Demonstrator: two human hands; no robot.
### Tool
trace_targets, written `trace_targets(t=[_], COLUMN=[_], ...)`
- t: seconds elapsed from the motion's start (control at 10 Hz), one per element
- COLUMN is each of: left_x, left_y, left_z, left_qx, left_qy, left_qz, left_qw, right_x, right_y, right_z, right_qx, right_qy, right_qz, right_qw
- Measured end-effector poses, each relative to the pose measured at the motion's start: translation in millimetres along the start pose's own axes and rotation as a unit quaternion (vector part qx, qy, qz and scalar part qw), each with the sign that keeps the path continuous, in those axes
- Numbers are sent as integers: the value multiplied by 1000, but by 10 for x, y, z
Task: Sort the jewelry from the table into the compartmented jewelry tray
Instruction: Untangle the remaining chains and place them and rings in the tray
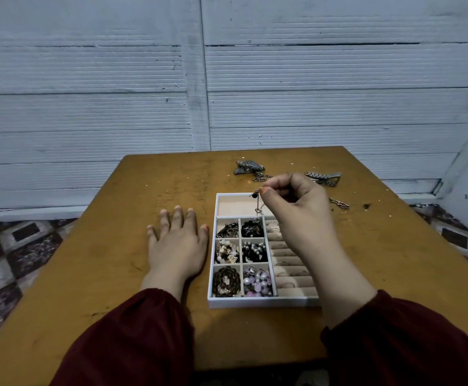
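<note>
While the right hand pinches a thin dangling metal chain above the white compartmented tray and the left hand lies flat, fingers spread, on the brown wooden surface, it may snag, seemingly, on the black beads.

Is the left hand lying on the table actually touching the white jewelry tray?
Apart. The head view shows a strip of bare table between the left hand's thumb and the jewelry tray's left wall.

View: I had only the one head camera, worn by the person.
Facing: it looked forward and down over the table toward a grey wall.
Nearness: close; sleeves filled the bottom edge.
Overlap: none, a single view.
</note>
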State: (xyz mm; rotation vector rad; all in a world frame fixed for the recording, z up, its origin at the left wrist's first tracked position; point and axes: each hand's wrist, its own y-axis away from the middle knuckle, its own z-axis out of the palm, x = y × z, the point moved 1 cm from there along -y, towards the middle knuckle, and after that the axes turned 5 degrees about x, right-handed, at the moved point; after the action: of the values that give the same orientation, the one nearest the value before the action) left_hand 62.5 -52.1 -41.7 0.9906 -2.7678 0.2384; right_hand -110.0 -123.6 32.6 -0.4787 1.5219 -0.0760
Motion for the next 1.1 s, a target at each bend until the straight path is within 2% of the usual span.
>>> trace_targets(t=[0.4, 0.7, 0.8, 1.1], left_x=[-5, -11, -15, -14], left_y=[-8, -9, -6, -6], left_z=[14, 11, 12, 1], left_qx=[1, 4, 5, 0], left_qy=[-3, 1, 0, -1], left_qz=[-4, -2, 0, 0], left_qw=[1000, 1000, 1000, 1000], right_x=[250, 305, 317, 355], right_y=[-13, -1, -4, -1], right_z=[26, 62, 81, 125], right_qx=[-27, -27, -29, -46], right_qy=[101, 237, 278, 445], right_qz=[46, 23, 22, 3], right_qw=[993, 971, 960, 894])
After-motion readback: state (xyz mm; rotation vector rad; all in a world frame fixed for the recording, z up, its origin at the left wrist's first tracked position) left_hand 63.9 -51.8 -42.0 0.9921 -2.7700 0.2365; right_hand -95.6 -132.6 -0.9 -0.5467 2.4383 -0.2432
